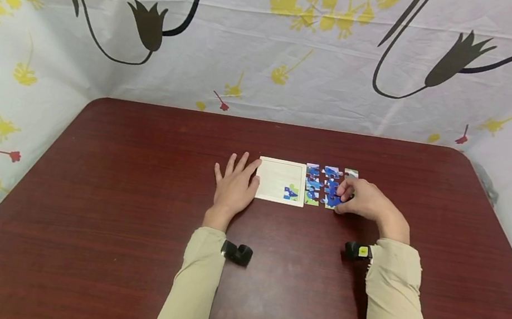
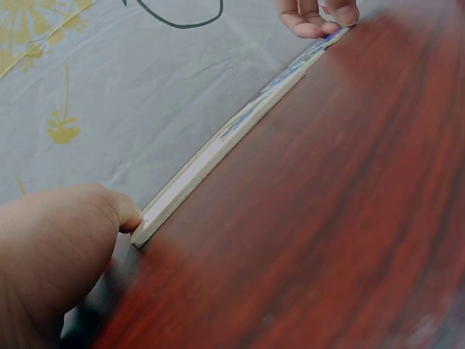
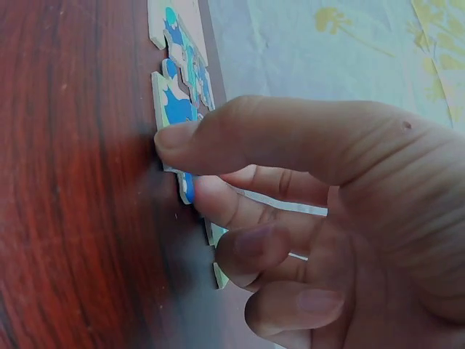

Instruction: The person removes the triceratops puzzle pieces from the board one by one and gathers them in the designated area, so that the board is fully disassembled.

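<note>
A shallow puzzle tray (image 1: 281, 161) with a pale wooden rim lies on the table, and a blue and green piece (image 1: 291, 192) sits in its lower right corner. With fingers spread, my left hand (image 1: 233, 189) rests beside the tray, its thumb (image 2: 129, 214) touching the tray's edge. To the right of the tray lie several loose jigsaw pieces (image 1: 313, 183) in columns. My right hand (image 1: 368, 201) is over the right-hand ones; its thumb and a finger pinch a blue puzzle piece (image 3: 174, 102) at its near edge. That hand partly hides the pieces under it.
The dark red wooden table (image 1: 117, 260) spreads out around the tray. Behind it hangs a white cloth (image 1: 253, 52) with flower prints. A small black wrist camera (image 1: 237, 253) is strapped at the left sleeve, another camera (image 1: 356, 250) at the right.
</note>
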The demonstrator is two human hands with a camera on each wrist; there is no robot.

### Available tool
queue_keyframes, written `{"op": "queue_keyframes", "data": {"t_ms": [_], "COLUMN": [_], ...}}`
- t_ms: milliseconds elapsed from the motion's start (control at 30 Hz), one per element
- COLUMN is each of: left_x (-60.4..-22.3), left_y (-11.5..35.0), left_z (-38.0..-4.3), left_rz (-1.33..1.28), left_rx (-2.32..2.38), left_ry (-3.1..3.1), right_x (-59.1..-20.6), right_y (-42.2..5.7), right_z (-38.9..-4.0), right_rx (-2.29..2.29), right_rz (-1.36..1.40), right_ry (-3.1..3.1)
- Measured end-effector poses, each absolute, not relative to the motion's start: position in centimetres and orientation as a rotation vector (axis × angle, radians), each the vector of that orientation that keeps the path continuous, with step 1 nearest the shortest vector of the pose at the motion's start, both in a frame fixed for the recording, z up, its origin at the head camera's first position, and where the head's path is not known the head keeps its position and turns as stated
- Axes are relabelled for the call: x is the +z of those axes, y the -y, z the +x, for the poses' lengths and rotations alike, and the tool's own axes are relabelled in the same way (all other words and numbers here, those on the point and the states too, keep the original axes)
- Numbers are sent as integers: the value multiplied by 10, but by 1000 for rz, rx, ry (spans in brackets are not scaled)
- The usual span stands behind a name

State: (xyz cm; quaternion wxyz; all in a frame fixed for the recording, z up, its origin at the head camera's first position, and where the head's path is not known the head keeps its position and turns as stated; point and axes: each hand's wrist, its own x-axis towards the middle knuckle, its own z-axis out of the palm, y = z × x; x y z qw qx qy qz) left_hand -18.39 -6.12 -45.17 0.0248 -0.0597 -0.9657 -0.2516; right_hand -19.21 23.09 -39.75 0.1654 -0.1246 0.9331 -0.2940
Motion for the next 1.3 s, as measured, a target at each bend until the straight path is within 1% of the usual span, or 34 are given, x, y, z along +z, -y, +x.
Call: {"op": "queue_keyframes", "data": {"t_ms": [467,667,800,1067,1300], "left_x": [-451,-451,-452,-454,-453], "left_y": [61,60,60,61,60], "left_z": [-184,-184,-184,-183,-184], "left_rz": [-180,-181,-185,-179,-183], "left_rx": [-778,-776,-779,-787,-777], "left_ry": [2981,2980,2971,2975,2969], "right_x": [-399,-393,-389,-395,-400], "right_y": [-232,-230,-217,-172,-158], "right_z": [-193,-192,-191,-191,-189], "right_rx": [-821,-840,-875,-830,-758], "right_rz": [-347,-402,-464,-684,-669], "right_ry": [-2633,-2686,-2744,-2750,-2744]}}
